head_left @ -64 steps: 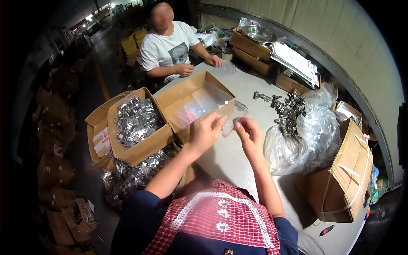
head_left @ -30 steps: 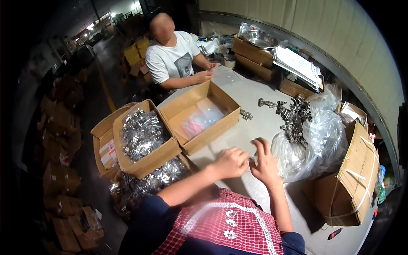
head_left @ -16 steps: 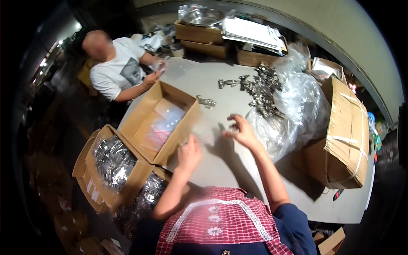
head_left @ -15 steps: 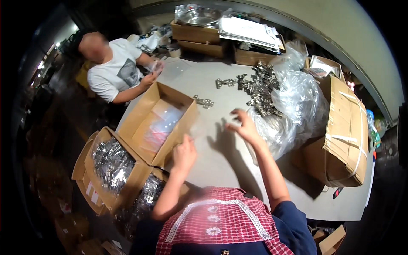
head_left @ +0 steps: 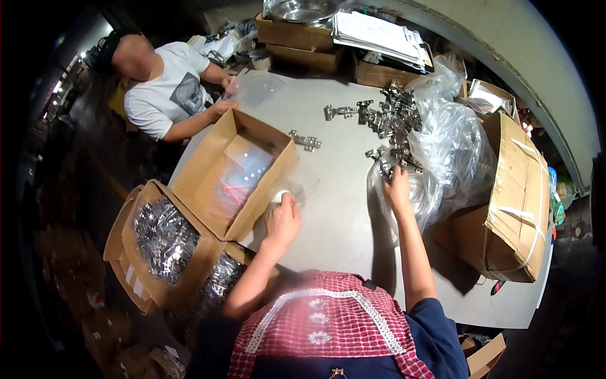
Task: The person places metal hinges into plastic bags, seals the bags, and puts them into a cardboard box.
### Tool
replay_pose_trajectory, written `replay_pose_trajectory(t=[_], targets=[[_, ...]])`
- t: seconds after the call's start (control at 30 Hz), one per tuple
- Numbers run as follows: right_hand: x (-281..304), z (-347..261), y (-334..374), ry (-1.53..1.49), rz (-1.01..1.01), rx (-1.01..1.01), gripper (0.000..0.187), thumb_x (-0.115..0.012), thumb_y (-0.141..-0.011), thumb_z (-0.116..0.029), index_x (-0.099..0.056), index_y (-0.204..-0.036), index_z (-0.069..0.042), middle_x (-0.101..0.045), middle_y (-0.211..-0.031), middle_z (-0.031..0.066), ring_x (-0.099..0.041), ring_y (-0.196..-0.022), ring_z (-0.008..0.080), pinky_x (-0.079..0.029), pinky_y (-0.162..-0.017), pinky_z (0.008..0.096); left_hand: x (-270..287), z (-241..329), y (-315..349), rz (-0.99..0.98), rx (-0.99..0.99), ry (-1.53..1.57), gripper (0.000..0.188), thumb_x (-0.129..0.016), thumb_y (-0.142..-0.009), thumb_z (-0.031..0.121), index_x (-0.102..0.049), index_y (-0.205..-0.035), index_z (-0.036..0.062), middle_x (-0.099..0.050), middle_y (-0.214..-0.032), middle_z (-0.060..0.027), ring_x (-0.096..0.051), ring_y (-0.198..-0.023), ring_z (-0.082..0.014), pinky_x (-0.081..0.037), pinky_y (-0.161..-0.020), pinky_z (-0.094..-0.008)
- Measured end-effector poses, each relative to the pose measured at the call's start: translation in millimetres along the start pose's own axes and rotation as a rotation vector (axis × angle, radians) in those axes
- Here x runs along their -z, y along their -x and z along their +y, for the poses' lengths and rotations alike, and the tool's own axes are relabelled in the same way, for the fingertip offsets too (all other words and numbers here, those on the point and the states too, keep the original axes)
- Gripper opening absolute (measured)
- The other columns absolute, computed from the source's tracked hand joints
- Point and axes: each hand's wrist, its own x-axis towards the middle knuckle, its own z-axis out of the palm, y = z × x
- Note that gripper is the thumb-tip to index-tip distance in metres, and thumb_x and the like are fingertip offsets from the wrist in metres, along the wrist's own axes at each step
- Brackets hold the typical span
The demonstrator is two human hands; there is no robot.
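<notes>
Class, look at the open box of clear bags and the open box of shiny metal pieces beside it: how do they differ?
Contents: the bag box holds flat clear bags; the metal box holds a jumble of metal pieces.
Fullness: the bag box shows bare inner walls, while the metal box is heaped.
Place: the bag box is nearer the left hand; the metal box sits farther left.
Shared: both are brown, open-topped cardboard.

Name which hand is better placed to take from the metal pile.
Probably the right hand: it is at the metal pile, while the left hand is beside the open box.
</notes>
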Motion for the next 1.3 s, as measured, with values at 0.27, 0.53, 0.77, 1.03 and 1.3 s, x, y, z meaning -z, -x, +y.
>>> replay_pose_trajectory(t=[0.27, 0.53, 0.77, 1.03, 1.3], targets=[[54, -38, -8, 0.162, 0.176, 0.213, 0.028, -0.069, -0.086, -0.026, -0.056, -0.098, -0.005, -0.064, -0.092, 0.015, -0.066, -0.078, 0.0364, -0.053, -0.065, 0.0484, -9, 6, -12, 0.108, -0.141, -0.102, 0.011, -0.06, -0.09, 0.013, -0.058, -0.097, 0.0055, -0.067, -0.084, -0.02, -0.066, -0.084, -0.0409, -0.051, -0.073, -0.0523], [109, -134, 68, -1.016, -0.451, -0.133, 0.022, -0.074, -0.089, -0.018, -0.063, -0.081, 0.0, -0.06, -0.068, -0.0026, -0.051, -0.062, 0.0061, -0.04, -0.054, 0.0252, -3, 20, 1, 0.128, -0.107, 0.013, 0.013, -0.061, -0.085, 0.015, -0.07, -0.09, 0.0074, -0.065, -0.081, -0.0203, -0.063, -0.08, -0.0407, -0.051, -0.073, -0.0515], [82, -103, 99, -0.768, -0.315, -0.084, 0.021, -0.073, -0.088, -0.017, -0.064, -0.078, -0.001, -0.057, -0.061, -0.0019, -0.049, -0.055, 0.0067, -0.034, -0.048, 0.0262, -1, 44, 18, 0.126, -0.128, 0.088, 0.013, -0.061, -0.085, 0.016, -0.069, -0.081, 0.0065, -0.065, -0.08, -0.0192, -0.063, -0.079, -0.0409, -0.051, -0.071, -0.0515], [74, -99, 138, -0.246, 0.1, 0.443, 0.023, -0.073, -0.086, -0.022, -0.057, -0.082, -0.006, -0.06, -0.073, 0.0121, -0.061, -0.057, 0.0303, -0.048, -0.052, 0.0408, -31, 84, 50, 0.301, -0.73, 0.006, 0.024, -0.065, -0.081, 0.008, -0.071, -0.104, 0.0036, -0.06, -0.076, -0.0086, -0.061, -0.069, -0.0289, -0.052, -0.06, -0.0398], [44, -84, 163, -0.306, 0.159, 0.306, 0.023, -0.075, -0.083, -0.022, -0.059, -0.085, -0.005, -0.061, -0.074, 0.012, -0.063, -0.061, 0.028, -0.049, -0.054, 0.0402, -45, 75, 63, 0.22, -0.653, 0.003, 0.023, -0.066, -0.08, 0.008, -0.071, -0.102, 0.0033, -0.063, -0.077, -0.0094, -0.064, -0.072, -0.0284, -0.054, -0.061, -0.0381]])
